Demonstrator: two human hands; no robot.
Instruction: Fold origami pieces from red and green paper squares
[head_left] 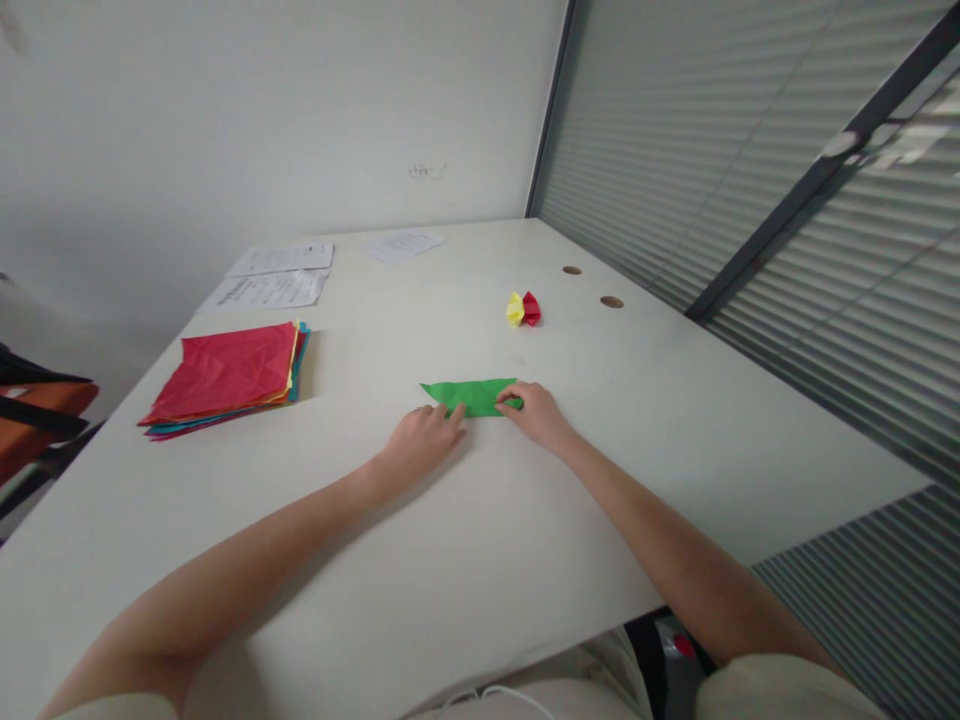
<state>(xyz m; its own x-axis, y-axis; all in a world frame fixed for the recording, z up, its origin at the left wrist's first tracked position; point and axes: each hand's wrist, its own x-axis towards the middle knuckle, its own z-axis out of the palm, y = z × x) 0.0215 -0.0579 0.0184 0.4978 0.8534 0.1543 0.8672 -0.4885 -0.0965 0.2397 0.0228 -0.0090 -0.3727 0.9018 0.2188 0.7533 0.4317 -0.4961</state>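
A strip of green paper, folded long and narrow with a pointed left tip, lies flat on the white table. My left hand rests its fingertips on the strip's near edge, left of the middle, fingers slightly apart. At the right end, my right hand pinches the green paper between thumb and forefinger, and a bit of it curls up there. Beyond the strip stands a small folded paper piece, yellow on its left and red on its right; neither hand touches it.
To the left sits a stack of coloured paper, red on top. Printed sheets lie at the back left, another sheet near the wall. Two round holes pierce the table beside the blinds. An orange chair is at far left.
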